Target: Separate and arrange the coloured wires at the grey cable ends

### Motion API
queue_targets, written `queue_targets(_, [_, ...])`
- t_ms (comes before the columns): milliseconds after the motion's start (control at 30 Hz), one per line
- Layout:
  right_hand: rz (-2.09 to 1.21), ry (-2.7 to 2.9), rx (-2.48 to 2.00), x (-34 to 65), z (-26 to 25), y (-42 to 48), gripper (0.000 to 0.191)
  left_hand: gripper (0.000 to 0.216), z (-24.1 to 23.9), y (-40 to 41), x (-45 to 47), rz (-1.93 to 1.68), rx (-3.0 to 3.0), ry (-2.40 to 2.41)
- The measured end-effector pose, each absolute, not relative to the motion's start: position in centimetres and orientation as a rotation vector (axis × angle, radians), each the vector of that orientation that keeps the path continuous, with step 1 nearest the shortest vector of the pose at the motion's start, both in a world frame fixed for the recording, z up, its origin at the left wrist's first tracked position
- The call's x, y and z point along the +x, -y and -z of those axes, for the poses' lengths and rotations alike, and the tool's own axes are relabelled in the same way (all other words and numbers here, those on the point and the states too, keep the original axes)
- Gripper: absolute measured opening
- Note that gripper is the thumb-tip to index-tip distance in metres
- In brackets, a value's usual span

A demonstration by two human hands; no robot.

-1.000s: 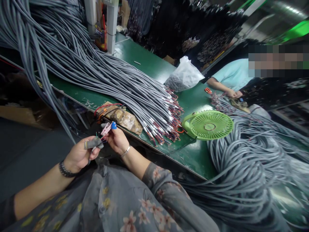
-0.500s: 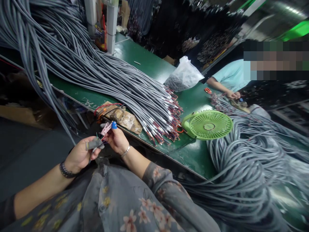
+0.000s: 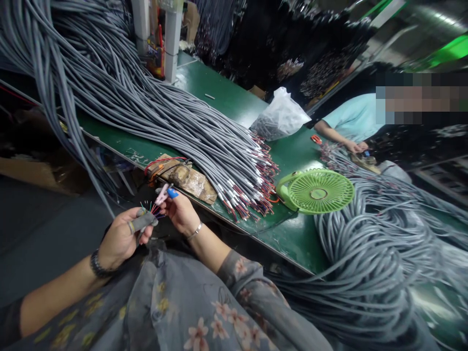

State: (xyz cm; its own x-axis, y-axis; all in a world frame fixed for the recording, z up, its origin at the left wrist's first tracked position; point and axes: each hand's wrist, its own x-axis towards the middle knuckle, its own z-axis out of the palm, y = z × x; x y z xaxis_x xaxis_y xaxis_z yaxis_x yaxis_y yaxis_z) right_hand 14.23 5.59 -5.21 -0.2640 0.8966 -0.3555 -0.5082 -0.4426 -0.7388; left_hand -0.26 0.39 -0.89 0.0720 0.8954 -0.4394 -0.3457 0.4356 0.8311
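We find the left hand (image 3: pixel 122 239) closed on a small bunch of wires (image 3: pixel 146 206), the thumb and fingers together around them and grey covers (image 3: pixel 141 223) on the digits. The coloured ends fan out above the grip. We cannot tell what the wires run into, as the hand hides it.

We note the right hand (image 3: pixel 180 210) just beside it, clamped on a pink tool (image 3: pixel 161 195) held between thumb and fingers; a blue cover (image 3: pixel 172 193) caps the thumb. The tool is tilted, its lower end close to the wires; we cannot tell whether they touch.

Both hands are in front of the near edge of the desk (image 3: pixel 219 80). Just beyond them we see a taped board (image 3: pixel 195 184) at that edge, with red and orange leads at its left end. Behind it lies a thick bundle of grey cables (image 3: pixel 153 109), stripped ends to the right. Next to those ends stands a green fan (image 3: pixel 320 192), with a white bag (image 3: pixel 283 114) behind. Farther right we record looped cables (image 3: pixel 365 234) and a co-worker (image 3: pixel 351 114).
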Motion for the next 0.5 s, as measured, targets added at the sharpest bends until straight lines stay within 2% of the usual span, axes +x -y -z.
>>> queue_targets(133, [-1.900, 0.626, -0.958, 14.36, 4.89, -5.71, 0.037, 0.032, 0.89, -0.69, -0.12, -1.009, 0.582, -1.123])
queue_targets(333, [-1.854, 0.606, -1.075, 14.17, 4.35, -5.75, 0.055, 0.032, 1.04, -0.91, -0.01, -1.006, 0.586, -1.110])
queue_targets(500, [-1.919, 0.542, -0.993, 14.36, 4.30, -5.75, 0.048, 0.035, 1.03, -1.05, 0.10, -0.989, 0.579, -1.119])
